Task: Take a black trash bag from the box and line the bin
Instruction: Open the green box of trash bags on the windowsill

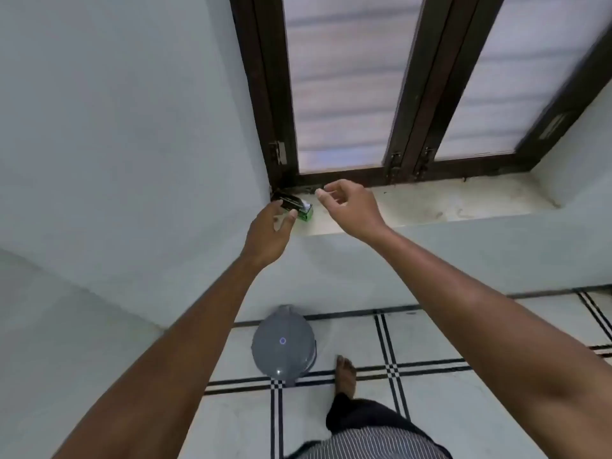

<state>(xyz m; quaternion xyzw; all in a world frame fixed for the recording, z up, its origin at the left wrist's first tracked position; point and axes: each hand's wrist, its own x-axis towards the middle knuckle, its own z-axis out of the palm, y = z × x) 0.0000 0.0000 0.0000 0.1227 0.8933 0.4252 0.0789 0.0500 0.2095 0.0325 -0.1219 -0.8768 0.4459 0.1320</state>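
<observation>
A small black and green box (294, 206) lies at the left end of a pale window sill (430, 207), in the corner by the wall. My left hand (270, 231) is at the box, fingers spread around its near side, thumb and a fingertip touching it. My right hand (347, 205) hovers just right of the box, fingers loosely curled and holding nothing. A grey round bin (283, 344) with its lid down stands on the floor below, against the wall. No black trash bag shows outside the box.
A dark-framed window (397, 94) with frosted panes rises above the sill. The floor (430, 342) is pale tile with black line bands. My bare right foot (346, 374) stands just right of the bin. Plain pale walls lie to the left.
</observation>
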